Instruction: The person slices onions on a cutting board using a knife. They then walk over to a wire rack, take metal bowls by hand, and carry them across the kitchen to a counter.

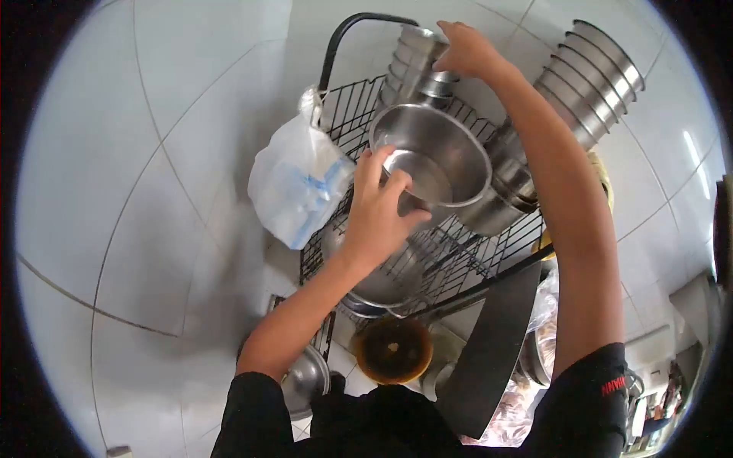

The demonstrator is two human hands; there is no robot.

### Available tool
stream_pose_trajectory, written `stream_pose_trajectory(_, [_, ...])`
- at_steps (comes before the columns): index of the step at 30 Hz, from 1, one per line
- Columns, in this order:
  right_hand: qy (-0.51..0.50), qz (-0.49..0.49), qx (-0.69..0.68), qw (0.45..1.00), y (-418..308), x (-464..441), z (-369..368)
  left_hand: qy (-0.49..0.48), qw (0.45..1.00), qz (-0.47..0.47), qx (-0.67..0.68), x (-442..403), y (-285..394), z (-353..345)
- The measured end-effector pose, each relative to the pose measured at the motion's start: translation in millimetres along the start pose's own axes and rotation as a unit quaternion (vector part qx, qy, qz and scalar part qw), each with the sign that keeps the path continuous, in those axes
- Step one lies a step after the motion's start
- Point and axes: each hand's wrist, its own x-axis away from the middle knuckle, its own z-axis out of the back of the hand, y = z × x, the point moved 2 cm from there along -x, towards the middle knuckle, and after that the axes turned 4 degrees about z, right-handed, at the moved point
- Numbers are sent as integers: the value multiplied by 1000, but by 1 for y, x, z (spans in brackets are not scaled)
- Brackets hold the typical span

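Note:
My left hand (382, 202) is closed over the rim of a round, deep steel pot (450, 149). Its fingers reach inside and the thumb stays outside. The pot is tilted so its hollow faces me, above a black wire rack (477, 259). Farther back, my right hand (467, 52) is at the side of a stack of steel containers (408, 65), thumb in front and fingers around the far side, seemingly gripping it. Part of that grip is hidden. Below the pot, a wide steel basin (385, 282) sits in the rack.
A taller stack of steel containers (592, 80) leans at the right, above more steel pots (492, 214). A white plastic bag (298, 179) hangs on the rack's left. Below are a bowl of dark liquid (393, 351), a grey panel (492, 347) and a steel lid or bowl (305, 382).

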Motion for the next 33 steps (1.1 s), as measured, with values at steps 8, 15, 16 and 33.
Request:
stream_pose_trajectory(8, [-107,-78,-109,985,15,-22,-17,6,998,-56,12,34,-9,29])
stream_pose_trajectory(15, [-56,-66,-91,992,17,-24,-20,-10,999,-46,6,-4,1,19])
stream_pose_trajectory(16, [-51,-69,-83,993,15,-23,-19,-14,999,-48,1,-9,1,16])
stream_pose_trajectory(33, [-41,-55,-1,998,8,-7,-16,65,971,217,-74,-235,-40,-116])
